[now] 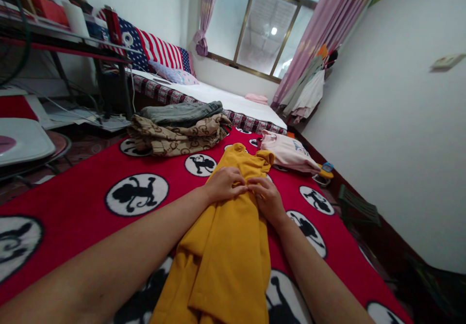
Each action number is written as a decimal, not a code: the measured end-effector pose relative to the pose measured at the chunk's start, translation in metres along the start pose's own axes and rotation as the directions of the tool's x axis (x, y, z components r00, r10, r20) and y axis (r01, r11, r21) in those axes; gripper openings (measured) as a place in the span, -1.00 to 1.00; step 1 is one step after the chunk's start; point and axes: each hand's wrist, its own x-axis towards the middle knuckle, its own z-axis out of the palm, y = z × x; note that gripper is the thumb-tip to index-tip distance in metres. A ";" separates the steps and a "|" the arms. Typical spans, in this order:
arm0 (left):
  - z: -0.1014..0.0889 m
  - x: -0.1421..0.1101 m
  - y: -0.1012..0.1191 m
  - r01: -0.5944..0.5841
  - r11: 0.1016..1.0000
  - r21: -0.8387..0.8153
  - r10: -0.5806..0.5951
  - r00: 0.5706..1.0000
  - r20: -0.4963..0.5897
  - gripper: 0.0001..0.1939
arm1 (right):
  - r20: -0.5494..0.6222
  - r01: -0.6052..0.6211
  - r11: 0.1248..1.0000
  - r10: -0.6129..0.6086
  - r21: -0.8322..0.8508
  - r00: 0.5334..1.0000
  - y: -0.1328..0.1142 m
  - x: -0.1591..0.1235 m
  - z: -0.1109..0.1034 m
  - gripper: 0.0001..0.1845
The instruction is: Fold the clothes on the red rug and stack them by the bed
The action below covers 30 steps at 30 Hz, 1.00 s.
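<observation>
A mustard-yellow shirt (pixel 227 256) lies lengthwise on a red blanket (pixel 80 207) printed with black-and-white monkey circles. Its sides are folded in toward the middle and the collar end points away from me. My left hand (pixel 224 183) rests on the upper part of the shirt with its fingers curled onto the cloth. My right hand (pixel 267 199) lies beside it on the shirt's right edge, fingers bent and pinching the fabric. The fingertips of the two hands meet over the shirt.
Folded clothes, a beige patterned piece (pixel 178 137) with grey jeans (pixel 182 112) on top, sit at the far left of the blanket. A pink garment (pixel 287 152) lies at the far right. A bed (pixel 222 101), dark shelf table (pixel 65 42) and white wall (pixel 400 120) surround the blanket.
</observation>
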 end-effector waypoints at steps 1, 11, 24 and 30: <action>0.001 0.001 0.000 0.016 1.000 0.012 -0.016 1.000 -0.003 -0.79 | -0.009 -0.009 1.000 0.009 0.005 1.000 0.001 0.000 -0.001 -0.79; 0.008 0.007 -0.008 0.291 0.956 -0.035 -0.289 0.916 -0.277 -0.69 | -0.140 -0.234 0.960 0.255 0.152 0.957 -0.027 0.006 0.002 -0.87; -0.003 0.001 -0.027 0.330 0.931 -0.154 -0.358 0.908 -0.218 -0.70 | 0.133 -0.204 0.969 0.185 0.139 0.974 -0.017 -0.020 -0.008 -0.38; -0.024 -0.027 -0.025 0.124 0.992 -0.019 -0.125 0.991 -0.041 -0.48 | 0.441 -0.190 0.976 0.126 0.102 0.889 -0.053 -0.044 -0.052 -0.30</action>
